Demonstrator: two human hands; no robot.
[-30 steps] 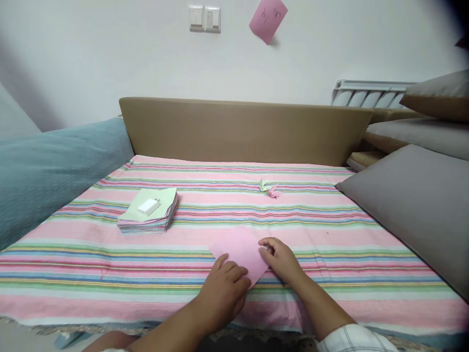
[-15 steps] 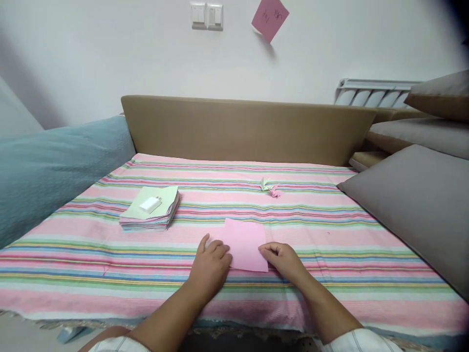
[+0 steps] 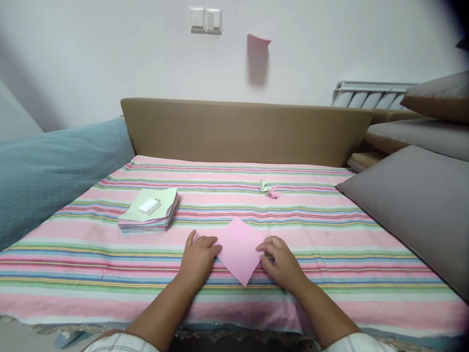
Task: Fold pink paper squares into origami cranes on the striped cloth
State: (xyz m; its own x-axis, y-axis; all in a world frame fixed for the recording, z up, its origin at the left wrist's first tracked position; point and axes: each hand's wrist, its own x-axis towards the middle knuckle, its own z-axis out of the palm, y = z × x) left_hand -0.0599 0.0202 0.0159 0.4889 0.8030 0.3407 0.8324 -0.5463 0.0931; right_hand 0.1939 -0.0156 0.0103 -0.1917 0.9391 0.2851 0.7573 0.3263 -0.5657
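Observation:
A square sheet of pink paper lies on the striped cloth like a diamond, one corner toward me. My left hand holds its left corner, thumb and index finger at the edge and the little finger stretched away. At the right corner, my right hand has its curled fingers on the paper, with the thumb a little apart below. Farther back stand two small folded paper figures, a pale green one and a pink one.
To the left is a stack of coloured paper sheets with a white plug adapter on top. Grey cushions line the right, a blue padded side the left. A pink note is by the wall, above the brown backrest.
Both hands have turned the pink sheet from square-on to a diamond. The pink note by the wall has swung or dropped lower and shows nearly edge-on. The view has shifted slightly.

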